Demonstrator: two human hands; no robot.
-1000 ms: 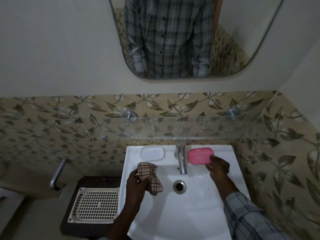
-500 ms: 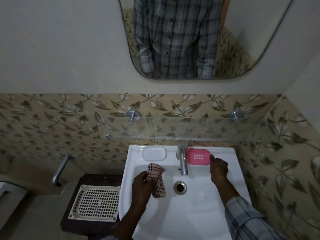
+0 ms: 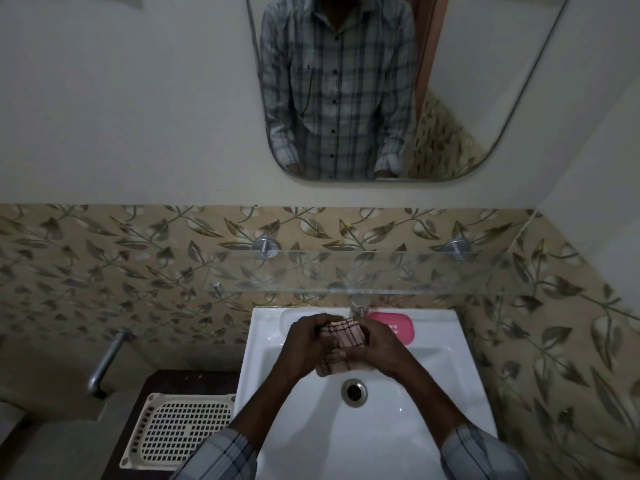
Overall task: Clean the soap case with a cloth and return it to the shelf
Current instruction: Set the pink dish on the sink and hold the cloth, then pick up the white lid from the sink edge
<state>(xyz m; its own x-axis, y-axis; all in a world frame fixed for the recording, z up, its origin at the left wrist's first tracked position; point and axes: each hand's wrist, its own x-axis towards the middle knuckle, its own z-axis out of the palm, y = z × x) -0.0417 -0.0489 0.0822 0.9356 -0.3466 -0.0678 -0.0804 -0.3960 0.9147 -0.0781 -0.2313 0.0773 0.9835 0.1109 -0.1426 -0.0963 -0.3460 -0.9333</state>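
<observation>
Over sink (image 3: 433, 393), cloth (image 3: 341, 344) between both hands' grip.

The right hand (image 3: 384, 348) has left the pink plastic soap case (image 3: 398, 325) on the rim of the white ceramic basin (image 3: 460, 393) and come across to the middle. The left hand (image 3: 304, 344) has risen to meet it. Both hands now close on the brown-checked cloth (image 3: 341, 344), bunched between them above the drain. The camera has tilted upward.

Both hands (image 3: 346, 348) grip checked cloth (image 3: 341, 344) over sink (image 3: 433, 393); pink soap case (image 3: 398, 323) behind.
</observation>
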